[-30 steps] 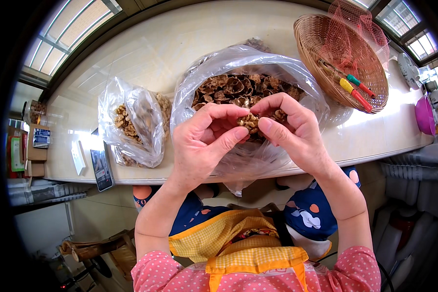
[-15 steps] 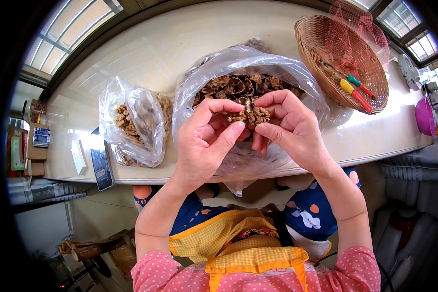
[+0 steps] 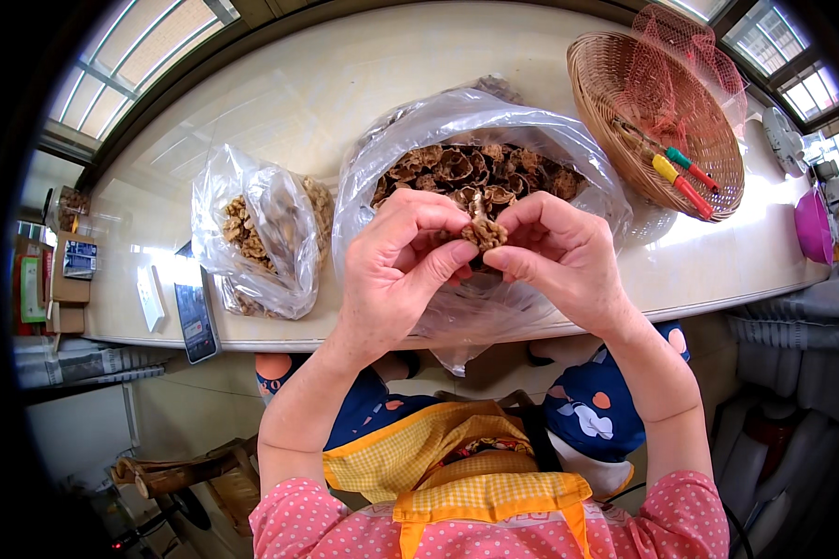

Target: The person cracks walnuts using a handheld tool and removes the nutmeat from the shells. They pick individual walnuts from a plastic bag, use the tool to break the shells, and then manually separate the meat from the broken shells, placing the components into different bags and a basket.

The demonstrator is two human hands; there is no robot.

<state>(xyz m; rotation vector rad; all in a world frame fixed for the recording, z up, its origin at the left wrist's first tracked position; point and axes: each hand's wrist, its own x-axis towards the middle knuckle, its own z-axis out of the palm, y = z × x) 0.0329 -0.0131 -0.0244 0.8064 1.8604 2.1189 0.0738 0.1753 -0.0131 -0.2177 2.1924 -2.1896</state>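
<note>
Between the fingertips of both hands is a light brown walnut kernel (image 3: 485,233). My left hand (image 3: 403,256) pinches its left side with thumb and forefinger, and my right hand (image 3: 561,256) pinches its right side. Both hands are over the near part of a large clear plastic bag (image 3: 541,119), which lies open and is full of dark brown walnut shells (image 3: 447,168). Left of it stands a smaller clear plastic bag (image 3: 284,238) with walnut kernels (image 3: 245,231) inside. My palms are partly hidden behind the fingers.
A wicker basket (image 3: 598,112) at the right holds red netting (image 3: 662,84) and a tool with red, yellow and green handles (image 3: 680,184). A phone (image 3: 196,317) and a white box (image 3: 150,298) lie at the left. A magenta bowl (image 3: 814,226) sits far right. The table's front edge curves below my hands.
My hands have drawn closer together, and the kernel between them has turned and looks narrower. My right hand has shifted slightly down. The bags and basket stay nearly where they were.
</note>
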